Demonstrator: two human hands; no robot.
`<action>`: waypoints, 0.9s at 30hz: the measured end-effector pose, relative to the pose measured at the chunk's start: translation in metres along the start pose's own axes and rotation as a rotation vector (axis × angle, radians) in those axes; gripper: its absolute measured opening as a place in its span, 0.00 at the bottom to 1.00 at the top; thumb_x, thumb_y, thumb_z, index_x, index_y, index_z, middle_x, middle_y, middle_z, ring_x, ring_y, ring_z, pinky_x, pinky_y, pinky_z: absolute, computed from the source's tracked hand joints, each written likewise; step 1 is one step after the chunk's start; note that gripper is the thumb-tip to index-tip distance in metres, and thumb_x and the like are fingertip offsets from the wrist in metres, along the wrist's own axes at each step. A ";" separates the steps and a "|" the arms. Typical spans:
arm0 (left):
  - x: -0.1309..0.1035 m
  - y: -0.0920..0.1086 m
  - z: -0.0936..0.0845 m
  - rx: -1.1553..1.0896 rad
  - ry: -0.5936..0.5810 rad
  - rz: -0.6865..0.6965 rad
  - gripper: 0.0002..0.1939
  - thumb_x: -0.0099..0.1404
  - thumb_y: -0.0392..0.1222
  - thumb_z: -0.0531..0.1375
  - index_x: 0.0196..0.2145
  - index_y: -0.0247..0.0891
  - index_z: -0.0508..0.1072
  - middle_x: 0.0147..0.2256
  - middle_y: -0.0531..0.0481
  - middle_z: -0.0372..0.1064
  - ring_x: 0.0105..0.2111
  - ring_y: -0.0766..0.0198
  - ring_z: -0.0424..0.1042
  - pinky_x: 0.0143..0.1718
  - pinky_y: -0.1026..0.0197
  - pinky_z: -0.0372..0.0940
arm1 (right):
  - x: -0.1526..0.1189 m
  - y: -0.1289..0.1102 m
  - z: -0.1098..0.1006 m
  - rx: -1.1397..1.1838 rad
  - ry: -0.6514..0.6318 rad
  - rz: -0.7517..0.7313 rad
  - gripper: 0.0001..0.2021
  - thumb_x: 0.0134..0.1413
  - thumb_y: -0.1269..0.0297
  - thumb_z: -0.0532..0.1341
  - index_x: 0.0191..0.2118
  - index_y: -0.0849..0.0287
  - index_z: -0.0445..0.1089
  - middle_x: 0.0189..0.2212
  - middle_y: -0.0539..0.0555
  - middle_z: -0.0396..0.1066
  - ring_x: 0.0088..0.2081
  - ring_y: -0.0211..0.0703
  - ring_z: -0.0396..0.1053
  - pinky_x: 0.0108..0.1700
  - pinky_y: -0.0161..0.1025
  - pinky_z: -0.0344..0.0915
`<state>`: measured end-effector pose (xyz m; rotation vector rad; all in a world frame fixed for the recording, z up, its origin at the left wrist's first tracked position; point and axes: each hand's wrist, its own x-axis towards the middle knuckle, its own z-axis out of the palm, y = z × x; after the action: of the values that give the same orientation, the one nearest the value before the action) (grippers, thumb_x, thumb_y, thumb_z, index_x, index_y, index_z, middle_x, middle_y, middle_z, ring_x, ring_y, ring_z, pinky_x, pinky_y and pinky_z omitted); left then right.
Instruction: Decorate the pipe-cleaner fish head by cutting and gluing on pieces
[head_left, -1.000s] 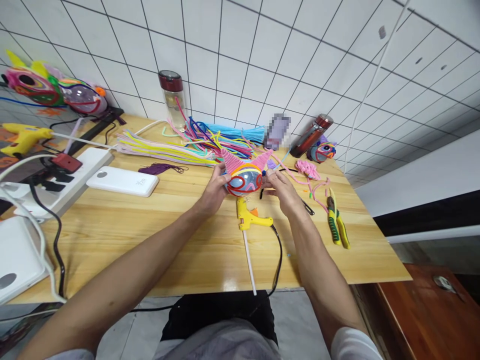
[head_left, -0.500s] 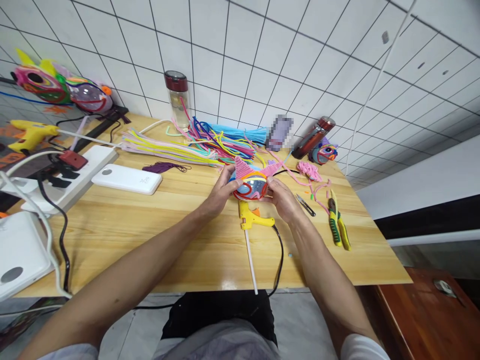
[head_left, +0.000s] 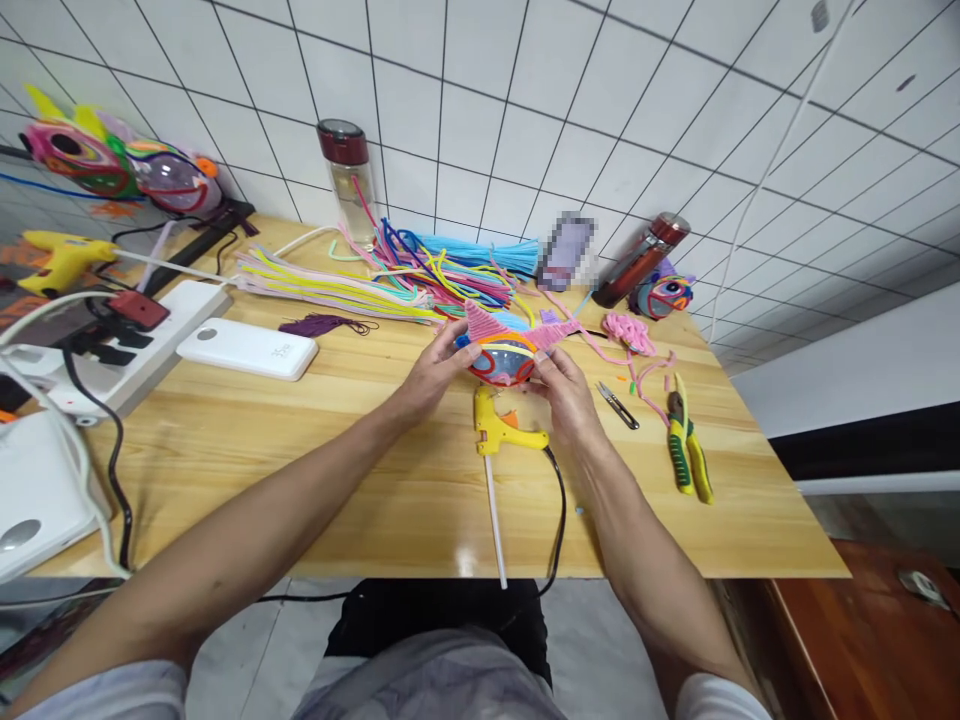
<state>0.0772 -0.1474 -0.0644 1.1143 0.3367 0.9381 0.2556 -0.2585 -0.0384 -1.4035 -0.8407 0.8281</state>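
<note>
Between my two hands is a clear round plastic lantern point(head_left: 507, 362), trimmed with red, orange and yellow pipe cleaners, with two pink ear-like pieces on top. My left hand point(head_left: 435, 372) grips its left side, the thumb on the front. On the right side my right hand point(head_left: 564, 388) pinches it with thumb and fingers. Just below the lantern a yellow hot glue gun point(head_left: 496, 428) lies on the table, a long glue stick pointing out of its back toward me.
Bundles of pipe cleaners point(head_left: 435, 275) lie along the back. Small snips point(head_left: 618, 406) and green-yellow pliers point(head_left: 686, 450) are to the right. A power strip point(head_left: 169, 335), white power bank point(head_left: 247, 348) and another glue gun point(head_left: 64, 262) are leftward. Two bottles point(head_left: 346, 180) stand by the wall.
The lantern has tilted slightly in my hands, its pink pieces now spread wider. My view has shifted a little; both hands keep hold.
</note>
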 end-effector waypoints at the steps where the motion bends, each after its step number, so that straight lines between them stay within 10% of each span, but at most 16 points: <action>1: 0.001 -0.001 -0.002 0.023 -0.003 0.010 0.25 0.62 0.54 0.76 0.54 0.45 0.82 0.58 0.46 0.80 0.66 0.43 0.71 0.71 0.45 0.65 | 0.003 0.001 -0.001 -0.023 -0.003 -0.035 0.23 0.54 0.38 0.70 0.45 0.50 0.76 0.44 0.49 0.81 0.43 0.46 0.77 0.43 0.41 0.75; 19: 0.019 -0.022 -0.011 0.351 0.045 0.054 0.26 0.63 0.67 0.72 0.39 0.40 0.78 0.40 0.48 0.76 0.49 0.48 0.74 0.60 0.51 0.67 | 0.033 0.019 -0.021 -0.353 0.090 -0.163 0.24 0.61 0.34 0.62 0.36 0.54 0.74 0.29 0.47 0.72 0.32 0.43 0.66 0.38 0.40 0.63; 27: 0.028 -0.023 -0.016 0.658 -0.016 0.064 0.25 0.72 0.62 0.59 0.53 0.38 0.77 0.54 0.43 0.80 0.58 0.48 0.73 0.62 0.50 0.69 | 0.039 0.032 -0.018 -0.371 0.083 -0.095 0.24 0.59 0.36 0.60 0.42 0.54 0.76 0.34 0.50 0.75 0.36 0.46 0.71 0.39 0.42 0.69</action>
<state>0.0942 -0.1183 -0.0861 1.7387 0.6262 0.8951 0.2906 -0.2326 -0.0703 -1.6948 -1.0238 0.5539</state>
